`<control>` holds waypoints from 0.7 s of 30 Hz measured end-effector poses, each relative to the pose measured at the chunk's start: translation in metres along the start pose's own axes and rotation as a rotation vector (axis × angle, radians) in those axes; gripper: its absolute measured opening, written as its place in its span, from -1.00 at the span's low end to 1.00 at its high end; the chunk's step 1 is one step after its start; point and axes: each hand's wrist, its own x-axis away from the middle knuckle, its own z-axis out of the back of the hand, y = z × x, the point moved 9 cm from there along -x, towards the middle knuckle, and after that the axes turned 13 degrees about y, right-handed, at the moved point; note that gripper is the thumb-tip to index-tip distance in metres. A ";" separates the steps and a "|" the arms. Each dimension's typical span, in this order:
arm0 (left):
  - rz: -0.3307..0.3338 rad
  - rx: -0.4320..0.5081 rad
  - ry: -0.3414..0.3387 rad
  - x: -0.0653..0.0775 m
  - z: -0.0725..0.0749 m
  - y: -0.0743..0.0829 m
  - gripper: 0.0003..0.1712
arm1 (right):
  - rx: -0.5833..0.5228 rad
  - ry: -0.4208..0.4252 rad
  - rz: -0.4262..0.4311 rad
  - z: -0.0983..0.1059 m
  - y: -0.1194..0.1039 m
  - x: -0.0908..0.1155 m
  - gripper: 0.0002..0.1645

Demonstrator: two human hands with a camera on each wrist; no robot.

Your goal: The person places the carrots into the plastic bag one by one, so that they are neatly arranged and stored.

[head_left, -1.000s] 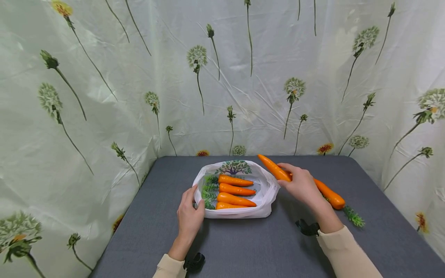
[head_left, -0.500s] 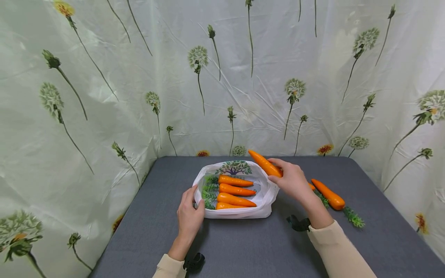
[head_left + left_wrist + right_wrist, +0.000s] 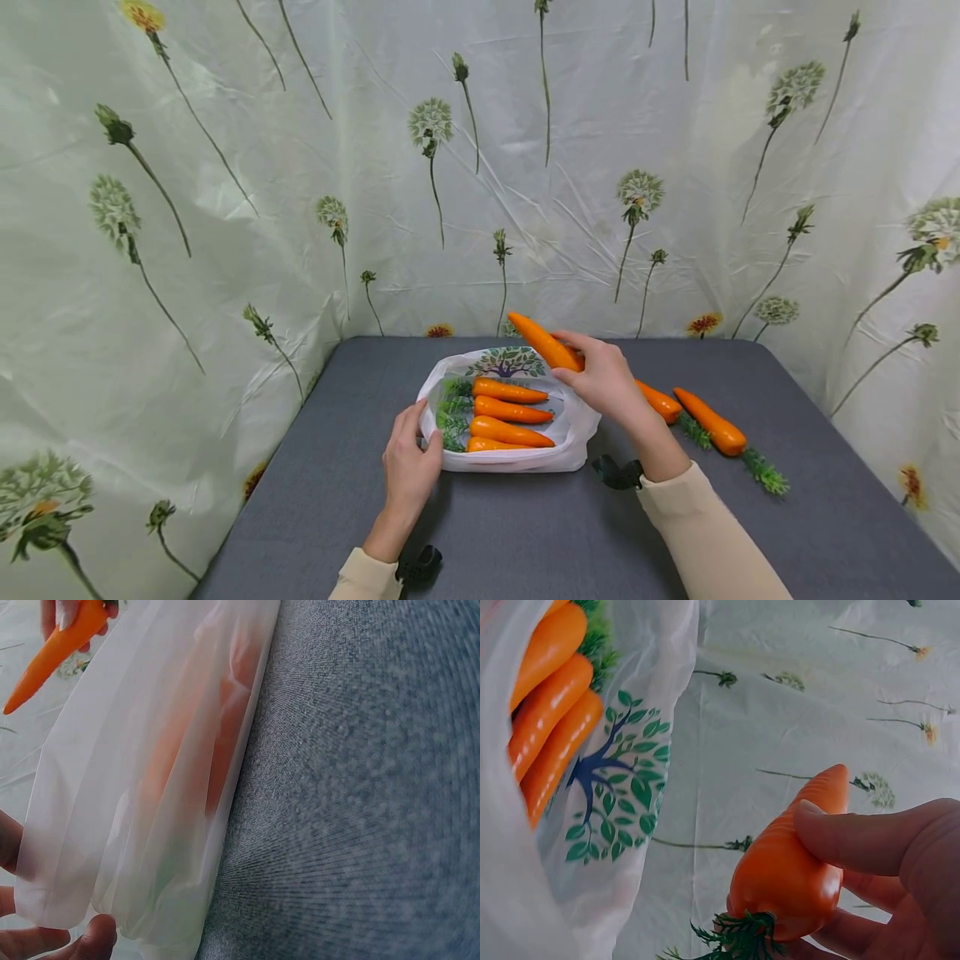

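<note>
A white plastic bag (image 3: 577, 442) with a printed tree lies with its mouth spread wide on the dark grey table. Inside it are several orange carrots (image 3: 512, 411), their green tops toward the left. My left hand (image 3: 411, 457) grips the bag's left rim; in the left wrist view its thumb (image 3: 96, 937) and fingers are around the thin plastic. Above the bag's far right side, my right hand (image 3: 603, 379) holds another carrot (image 3: 543, 340), its tip pointing up and left. In the right wrist view the thumb presses on this carrot (image 3: 787, 877), whose green top hangs down.
Two more carrots lie on the table (image 3: 510, 533) to the right: one (image 3: 658, 402) partly behind my right forearm, the other (image 3: 711, 421) farther right. A dandelion-patterned curtain (image 3: 480, 192) hangs behind the table and along its sides.
My right hand has moved left with its carrot, from the bag's right side to above its far right rim. The carrots lying on the right show more now. The left hand has stayed put.
</note>
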 end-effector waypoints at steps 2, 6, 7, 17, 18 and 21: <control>0.003 0.001 0.000 0.000 0.000 0.000 -0.38 | -0.030 0.005 0.003 -0.003 -0.002 -0.002 -0.28; -0.001 -0.006 0.006 0.000 0.001 0.001 -0.37 | -0.085 0.003 0.006 -0.013 -0.003 -0.004 -0.29; -0.004 -0.008 0.008 0.000 0.002 0.001 -0.37 | -0.097 0.001 0.004 -0.015 -0.003 -0.005 -0.29; -0.020 -0.007 0.021 0.002 0.003 0.003 -0.38 | -0.206 -0.054 0.002 -0.045 0.001 -0.013 -0.30; -0.021 -0.007 0.021 0.002 0.002 0.003 -0.38 | -0.213 -0.064 0.000 -0.048 0.002 -0.014 -0.30; -0.022 -0.006 0.027 0.001 0.002 0.003 -0.38 | -0.219 -0.096 -0.011 -0.059 0.006 -0.015 -0.29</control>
